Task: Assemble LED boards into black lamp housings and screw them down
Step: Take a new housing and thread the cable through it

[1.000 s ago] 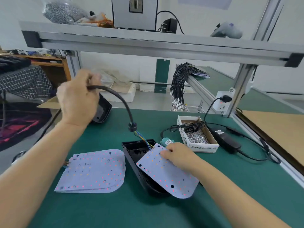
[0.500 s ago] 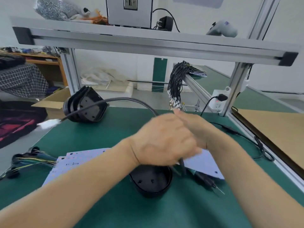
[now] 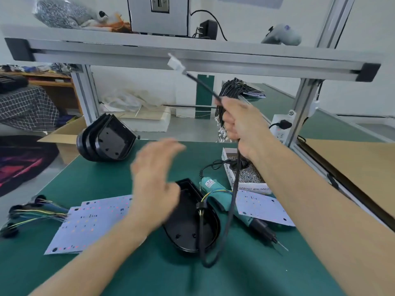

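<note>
A person's right hand (image 3: 241,127), raised above the green surface (image 3: 106,178), gripped a black cable (image 3: 232,201) in its closed fingers, the cable's white connector (image 3: 175,63) sticking up toward the aluminium frame rail (image 3: 192,58). Below the grip the cable dropped in a loop and ran back up to a grommet at the rim of an open black lamp housing (image 3: 190,223), which lay on the surface below and to the left of that hand. The left hand (image 3: 157,180), blurred, hovered with fingers spread and holding nothing, just over the housing's left edge. One LED board (image 3: 263,208) lay flat to the housing's right, partly over a teal electric screwdriver (image 3: 226,206); coloured wires ran from it to the grommet. A stack of further LED boards (image 3: 92,223) lay to the left, and nested spare housings (image 3: 106,141) stood at the far edge. A box of screws (image 3: 249,176) sat behind the screwdriver.
</note>
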